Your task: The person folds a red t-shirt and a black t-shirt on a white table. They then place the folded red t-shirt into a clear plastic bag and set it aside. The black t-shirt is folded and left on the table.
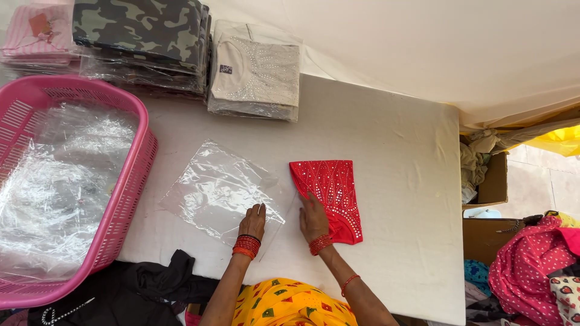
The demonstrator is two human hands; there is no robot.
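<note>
Fingers of left hand (254, 221) lie flat & together, pressing near edge of clear plastic bag (220, 193); nothing gripped, palm down. Right hand (313, 218) also flat, fingers extended, tips resting on left edge of folded red garment (331, 196) w/ silver stud pattern; not closed round it. Both wrists carry red bangles, right forearm a thin red thread.

Bag lies spread on white tabletop (399, 151), just left of red garment, the two nearly touching betw. the hands. Garment sits approx. centre of table, long side running away from the person.

Further out: pink plastic basket (136, 181) at left edge, full of crumpled clear plastic bags. Far side of table: stack of bagged beige studded tops (257, 75), next to it a stack of camouflage-print garments (142, 36), then pink striped ones (36, 36) at corner. Black cloth (151, 284) at near edge. Right of table: cardboard boxes (492, 181) w/ fabric, pink dotted cloth (525, 265).
</note>
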